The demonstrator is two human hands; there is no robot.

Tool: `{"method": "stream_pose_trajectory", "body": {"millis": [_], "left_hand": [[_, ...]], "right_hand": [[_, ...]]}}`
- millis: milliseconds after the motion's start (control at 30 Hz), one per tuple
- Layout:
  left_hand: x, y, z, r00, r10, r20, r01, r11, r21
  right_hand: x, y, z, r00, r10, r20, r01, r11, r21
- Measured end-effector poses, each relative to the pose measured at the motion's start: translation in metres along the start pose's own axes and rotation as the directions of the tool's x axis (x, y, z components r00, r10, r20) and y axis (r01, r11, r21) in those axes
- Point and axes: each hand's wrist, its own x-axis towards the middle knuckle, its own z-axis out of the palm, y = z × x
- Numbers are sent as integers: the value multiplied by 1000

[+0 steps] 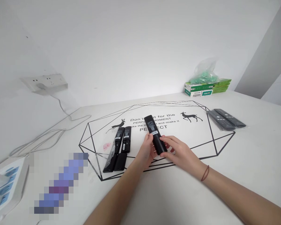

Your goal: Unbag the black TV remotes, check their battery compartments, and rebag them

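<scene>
A black remote control (155, 132) is held up over the printed table, its back with a white label facing me. My left hand (148, 151) grips it from the left side, thumb near the label. My right hand (175, 150) has its fingers and thumb on the lower right edge and bottom end. To the left lie two more black remotes, face down; one remote (126, 139) shows an uncovered battery compartment. The other remote (119, 137) lies partly under a clear plastic bag (105, 150). Below them are two black battery covers, the nearer-right cover (120, 162) beside the other.
Two dark remotes (221, 120) in clear wrap lie at the right. Green and white boxes (199, 89) stand against the wall under a plastic bag (204, 73). At left are a power strip (14, 184), cables (46, 137), a wall socket (46, 83) and a pixelated object (62, 184).
</scene>
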Motion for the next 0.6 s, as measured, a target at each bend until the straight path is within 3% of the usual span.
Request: {"method": "stream_pose_trajectory", "body": {"millis": [300,467,600], "left_hand": [[0,0,0,1000,5,21,-4,1000,-29],[-4,1,6,996,56,-74,-61,996,-68],[-6,-7,13,983,109,-150,-100,993,67]], "right_hand": [[0,1,-3,999,-38,-14,38,999,-27],[1,-3,-4,999,8,36,-9,999,48],[2,-10,-6,990,61,126,-73,993,94]]}}
